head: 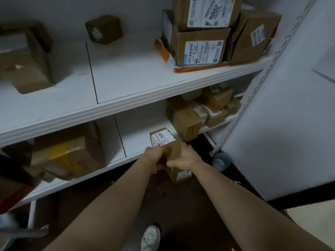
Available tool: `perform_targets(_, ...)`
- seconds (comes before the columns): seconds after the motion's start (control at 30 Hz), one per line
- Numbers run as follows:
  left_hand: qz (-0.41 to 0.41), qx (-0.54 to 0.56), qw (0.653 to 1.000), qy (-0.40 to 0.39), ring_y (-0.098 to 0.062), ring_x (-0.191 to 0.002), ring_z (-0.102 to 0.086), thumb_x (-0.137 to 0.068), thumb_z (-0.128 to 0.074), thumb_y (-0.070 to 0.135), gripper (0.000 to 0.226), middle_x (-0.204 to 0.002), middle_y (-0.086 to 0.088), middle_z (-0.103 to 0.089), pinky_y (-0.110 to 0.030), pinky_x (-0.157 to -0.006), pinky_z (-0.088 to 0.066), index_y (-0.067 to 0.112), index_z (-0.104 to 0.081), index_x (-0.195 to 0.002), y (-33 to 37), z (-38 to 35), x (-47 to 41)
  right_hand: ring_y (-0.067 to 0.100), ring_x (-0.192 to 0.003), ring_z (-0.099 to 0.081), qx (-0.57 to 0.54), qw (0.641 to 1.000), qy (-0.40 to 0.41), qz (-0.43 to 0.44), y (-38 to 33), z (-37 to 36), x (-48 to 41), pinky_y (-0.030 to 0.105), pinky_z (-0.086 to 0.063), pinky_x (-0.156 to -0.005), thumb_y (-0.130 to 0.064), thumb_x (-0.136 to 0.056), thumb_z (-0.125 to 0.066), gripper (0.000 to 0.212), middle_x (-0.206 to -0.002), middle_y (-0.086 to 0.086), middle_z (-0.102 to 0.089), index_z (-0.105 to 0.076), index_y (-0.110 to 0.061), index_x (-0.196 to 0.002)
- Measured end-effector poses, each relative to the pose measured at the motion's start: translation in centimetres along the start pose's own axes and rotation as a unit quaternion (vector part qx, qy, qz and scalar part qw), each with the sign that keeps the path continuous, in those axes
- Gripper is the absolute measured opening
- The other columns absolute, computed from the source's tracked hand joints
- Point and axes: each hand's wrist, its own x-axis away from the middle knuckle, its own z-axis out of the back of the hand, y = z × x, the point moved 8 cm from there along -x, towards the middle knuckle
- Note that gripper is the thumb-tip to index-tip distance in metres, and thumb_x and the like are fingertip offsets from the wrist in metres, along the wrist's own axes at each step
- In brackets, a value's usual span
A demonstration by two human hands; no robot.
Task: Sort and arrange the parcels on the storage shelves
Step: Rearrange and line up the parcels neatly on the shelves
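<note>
A small brown cardboard parcel with a white shipping label on top sits at the front edge of the lower shelf. My left hand grips its near left side and my right hand grips its near right side. A second small brown box shows just below my right hand; whether that hand holds it too is unclear.
Brown boxes crowd the lower shelf's right end, and a taped box fills its left. On the upper shelf labelled boxes are stacked at right, others at left. A blue bin stands on the dark floor.
</note>
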Motion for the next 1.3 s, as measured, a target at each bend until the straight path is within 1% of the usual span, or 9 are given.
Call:
perform_targets(0.13,-0.004,0.014,0.999,0.029,-0.024,-0.071,-0.062,-0.083,-0.059,-0.009,0.026,-0.082,-0.013,-0.062,-0.034,-0.058,-0.056,0.002,-0.055,-0.106,0.7,1.4,-3.9,0.031,-0.130,-0.028,0.084,0.995,0.028,0.046,-1.3,-0.6,-3.6,0.039,-0.028,-0.107,-0.049,-0.073,-0.067,0.096,-0.141,0.007,-0.042,-0.012,-0.038,-0.151)
perform_targets(0.33,-0.032,-0.006,0.999,0.038,-0.023,-0.062,-0.057,-0.086,-0.059,-0.008,0.007,-0.079,-0.017,-0.061,-0.031,-0.060,-0.052,-0.001,-0.062,-0.085,2.7,2.5,-10.0,0.034,-0.128,-0.029,0.188,0.975,0.082,0.082,-2.9,-1.4,-9.0,0.040,-0.025,-0.108,-0.051,-0.085,-0.059,0.070,-0.140,0.015,-0.035,-0.028,-0.040,-0.147)
perform_targets(0.5,-0.017,-0.014,1.000,-0.001,-0.017,-0.077,-0.063,-0.089,-0.057,-0.005,0.061,-0.102,-0.009,-0.065,-0.026,-0.061,-0.053,0.016,-0.039,-0.144,3.9,1.1,-13.7,0.035,-0.128,-0.029,0.196,0.969,0.134,0.065,-3.4,-1.3,-12.9,0.042,-0.027,-0.106,-0.043,-0.088,-0.059,0.060,-0.139,0.018,-0.034,-0.035,-0.032,-0.142)
perform_targets(0.7,-0.017,-0.028,0.999,-0.042,-0.017,-0.092,-0.061,-0.086,-0.046,-0.018,0.067,-0.124,-0.006,-0.059,-0.027,-0.070,-0.052,0.012,-0.036,-0.145,5.3,-0.4,-17.2,0.038,-0.137,-0.023,0.212,0.960,0.178,0.046,-3.3,-0.5,-16.5,0.047,-0.021,-0.112,-0.034,-0.090,-0.060,0.051,-0.148,0.021,-0.024,-0.041,-0.021,-0.135)
perform_targets(0.8,-0.025,-0.036,0.997,-0.065,-0.016,-0.095,-0.061,-0.087,-0.042,-0.018,0.060,-0.127,-0.001,-0.058,-0.028,-0.074,-0.052,0.014,-0.047,-0.137,5.7,-1.1,-18.2,0.037,-0.142,-0.019,0.220,0.950,0.210,0.068,-3.3,-0.9,-17.2,0.048,-0.015,-0.116,-0.027,-0.088,-0.064,0.036,-0.150,0.019,-0.028,-0.057,-0.021,-0.123)
perform_targets(0.9,-0.020,-0.022,0.998,-0.062,-0.017,-0.094,-0.060,-0.089,-0.040,-0.015,0.054,-0.110,0.001,-0.062,-0.034,-0.083,-0.051,0.015,-0.049,-0.132,5.9,-1.5,-18.3,0.032,-0.127,-0.042,0.242,0.931,0.261,0.086,-3.6,-0.5,-16.6,0.042,-0.034,-0.102,-0.025,-0.079,-0.073,0.015,-0.131,0.009,-0.050,-0.072,-0.020,-0.093)
perform_targets(1.0,-0.003,-0.015,0.998,-0.058,-0.022,-0.105,-0.059,-0.089,-0.041,-0.013,0.047,-0.114,-0.004,-0.061,-0.038,-0.092,-0.049,0.016,-0.053,-0.123,6.1,-2.0,-18.0,0.030,-0.128,-0.033,0.218,0.949,0.207,0.097,-3.0,-1.3,-16.8,0.038,-0.029,-0.104,-0.014,-0.089,-0.059,0.020,-0.134,0.010,-0.040,-0.064,-0.011,-0.108)
perform_targets(1.1,0.014,-0.050,0.998,-0.025,-0.023,-0.100,-0.056,-0.090,-0.044,-0.009,0.026,-0.100,-0.009,-0.058,-0.035,-0.083,-0.049,0.014,-0.052,-0.079,6.4,-1.7,-16.9,0.033,-0.128,-0.035,0.210,0.948,0.220,0.096,-3.0,-0.6,-16.1,0.040,-0.033,-0.101,-0.008,-0.087,-0.061,0.023,-0.131,0.014,-0.045,-0.064,-0.008,-0.109)
perform_targets(1.3,-0.018,-0.090,0.996,-0.012,-0.017,-0.075,-0.054,-0.088,-0.048,-0.002,0.016,-0.082,-0.007,-0.056,-0.031,-0.072,-0.049,0.009,-0.053,-0.077,8.1,-2.0,-12.1,0.028,-0.124,-0.036,0.225,0.945,0.205,0.117,-4.7,2.6,-11.7,0.035,-0.032,-0.099,-0.013,-0.092,-0.055,0.022,-0.130,0.010,-0.045,-0.062,-0.011,-0.113)
